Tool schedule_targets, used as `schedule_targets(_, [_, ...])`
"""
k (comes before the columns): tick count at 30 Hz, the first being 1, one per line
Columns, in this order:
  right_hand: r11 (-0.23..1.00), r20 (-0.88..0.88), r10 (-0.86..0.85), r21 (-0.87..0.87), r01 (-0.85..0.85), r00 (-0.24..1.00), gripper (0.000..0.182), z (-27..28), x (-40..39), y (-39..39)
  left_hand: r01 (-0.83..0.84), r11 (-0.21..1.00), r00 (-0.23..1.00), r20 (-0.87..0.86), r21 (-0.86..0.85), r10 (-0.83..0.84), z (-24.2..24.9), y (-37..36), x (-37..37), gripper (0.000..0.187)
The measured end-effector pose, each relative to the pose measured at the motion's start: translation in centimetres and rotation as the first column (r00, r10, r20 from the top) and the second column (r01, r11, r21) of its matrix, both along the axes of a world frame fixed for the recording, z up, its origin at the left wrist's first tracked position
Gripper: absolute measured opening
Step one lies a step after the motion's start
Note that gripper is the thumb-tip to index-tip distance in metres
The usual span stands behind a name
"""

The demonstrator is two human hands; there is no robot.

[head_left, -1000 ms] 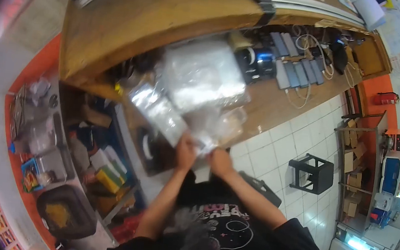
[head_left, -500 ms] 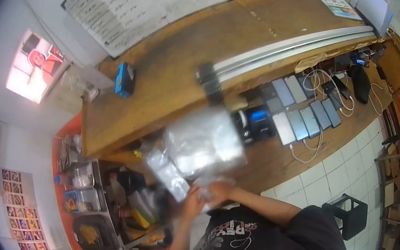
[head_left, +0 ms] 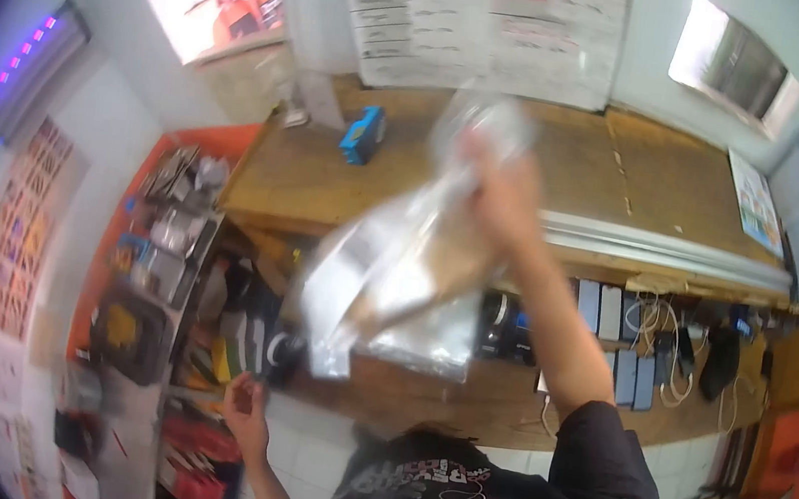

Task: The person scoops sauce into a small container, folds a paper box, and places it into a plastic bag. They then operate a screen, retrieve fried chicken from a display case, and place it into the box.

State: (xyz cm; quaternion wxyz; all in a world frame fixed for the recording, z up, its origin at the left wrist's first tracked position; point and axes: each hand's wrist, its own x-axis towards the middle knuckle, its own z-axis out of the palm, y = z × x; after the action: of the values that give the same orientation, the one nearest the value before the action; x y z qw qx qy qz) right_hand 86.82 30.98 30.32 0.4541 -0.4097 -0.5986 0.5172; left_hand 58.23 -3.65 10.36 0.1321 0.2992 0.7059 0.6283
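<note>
My right hand [head_left: 508,195] is raised over the counter, closed on the bunched top of a clear plastic bag [head_left: 411,241]. The bag hangs down to the left, blurred by motion, with a white label-like strip [head_left: 331,296] at its lower left. Behind and below it, a silvery clear plastic packet [head_left: 428,339] lies on the lower shelf of the desk. My left hand [head_left: 246,406] is low at the left, apart from the bag. Its fingers are loosely curled, and nothing shows in them.
Several phones [head_left: 625,375] and white cables [head_left: 671,371] lie on the lower shelf at right. A blue box [head_left: 362,134] stands on the upper counter [head_left: 573,161]. A metal rail [head_left: 662,249] runs along its edge. Shelves with trays [head_left: 160,268] are at left.
Both hands were together on the plastic at the lower middle. My right hand has lifted the bag up and forward, while my left has let go and moved left. The view has turned.
</note>
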Motion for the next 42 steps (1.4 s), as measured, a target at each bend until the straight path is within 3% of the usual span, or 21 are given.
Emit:
schedule_targets(2, [0.992,-0.293,-0.127,-0.011,0.129,0.948,0.038,2.4,0.5,4.4,0.103,0.994,0.995,0.006,-0.046,-0.103,-1.6,-1.0,0.9,0.026])
schedule_targets(3, [0.970,-0.276,-0.227,0.023,0.242,0.934,0.033,4.0,0.7,5.7,0.109,0.988,0.994,0.004,-0.113,-0.110,-2.2,-1.5,1.2,0.031])
schedule_targets(5, [0.984,-0.320,-0.127,0.077,0.160,0.939,0.039,3.6,1.8,10.0,0.133,0.971,0.991,0.015,-0.198,-0.133,-2.0,-2.3,2.4,0.035])
schedule_targets(7, [0.973,-0.215,-0.103,0.183,0.143,0.971,0.043,2.8,2.0,12.0,0.207,0.927,0.975,-0.009,-0.312,-0.220,-3.4,-3.7,2.7,0.047])
schedule_targets(9, [0.939,-0.102,-0.264,0.200,0.280,0.959,0.045,-0.4,2.5,16.2,0.250,0.906,0.968,0.065,-0.342,-0.243,-5.1,-4.6,2.4,0.049])
schedule_targets(11, [0.960,0.295,-0.235,0.222,0.173,0.926,0.045,-4.2,5.7,22.0,0.289,0.871,0.950,0.011,-0.396,-0.311,-6.5,-6.1,1.9,0.053])
schedule_targets(13, [0.927,0.280,-0.352,0.235,0.291,0.893,0.041,-6.4,7.8,24.6,0.288,0.842,0.936,-0.053,-0.456,-0.349,-6.7,-7.1,1.7,0.058])
schedule_targets(14, [0.988,0.289,-0.066,0.152,0.023,0.955,0.043,-11.1,12.8,33.6,0.317,0.820,0.929,-0.017,-0.477,-0.369,-6.2,-7.6,1.7,0.062])
schedule_targets(15, [0.982,0.121,-0.094,0.177,0.071,0.988,0.058,-8.4,9.7,25.5,0.300,0.793,0.946,0.059,-0.530,-0.319,-5.7,-8.1,2.2,0.066])
schedule_targets(18, [0.976,0.170,-0.071,0.214,0.034,0.983,0.076,-7.2,8.4,21.4,0.251,0.730,0.968,0.145,-0.635,-0.206,-6.1,-9.6,1.9,0.075])
schedule_targets(21, [0.950,0.205,-0.037,0.310,-0.029,0.978,0.075,-5.6,4.5,13.0,0.115,0.720,0.978,-0.049,-0.685,-0.203,-12.5,-12.7,1.5,0.076])
schedule_targets(24, [0.908,0.251,-0.034,0.412,-0.075,0.967,0.063,-3.5,-1.8,3.0,0.158,0.702,0.986,0.151,-0.694,-0.072,-19.6,-17.9,1.5,0.063])
schedule_targets(26, [0.829,0.349,0.236,0.414,-0.376,0.907,0.047,-4.3,-4.7,-0.1,0.244,0.628,0.959,0.280,-0.739,-0.044,-24.8,-23.5,2.3,0.050])
schedule_targets(30, [0.720,0.253,0.576,0.293,-0.629,0.777,0.040,-5.3,-11.8,-10.5,0.246,0.372,0.930,0.326,-0.895,0.168,-33.9,-38.5,9.6,0.045])
schedule_targets(31, [0.647,0.295,0.652,0.262,-0.716,0.698,0.038,-5.2,-13.4,-12.8,0.466,0.288,0.874,0.486,-0.837,0.000,-39.5,-44.0,11.6,0.044])
schedule_targets(32, [0.564,0.336,0.720,0.227,-0.794,0.607,0.036,-5.2,-15.3,-15.0,0.313,0.607,0.762,0.575,-0.730,0.299,-37.9,-47.2,14.6,0.038])
schedule_targets(34, [0.510,0.298,0.783,0.196,-0.838,0.546,0.036,-5.2,-18.9,-19.6,0.265,0.648,0.954,0.097,-0.714,-0.283,-46.2,-54.3,18.8,0.023])
schedule_targets(37, [0.400,0.308,0.846,0.172,-0.900,0.435,0.036,-6.1,-25.6,-26.0,0.102,0.699,0.959,0.257,-0.708,0.121,-41.6,-57.8,19.9,0.023])
schedule_targets(40, [0.173,0.320,0.917,0.214,-0.961,0.237,0.037,-8.7,-34.2,-33.6,0.033,-0.052,0.847,0.000,-0.998,0.532,-49.5,-56.0,18.9,0.026])
schedule_targets(41, [0.124,0.330,0.935,0.043,-0.991,0.131,0.035,-9.8,-37.0,-35.9,-0.135,0.111,0.880,-0.068,-0.985,0.470,-48.7,-56.8,17.0,0.026])
schedule_targets(42, [0.045,0.352,0.932,0.116,-0.992,0.083,0.035,-11.5,-40.0,-39.3,-0.260,0.277,0.908,-0.137,-0.925,0.396,-44.8,-56.8,14.2,0.026])
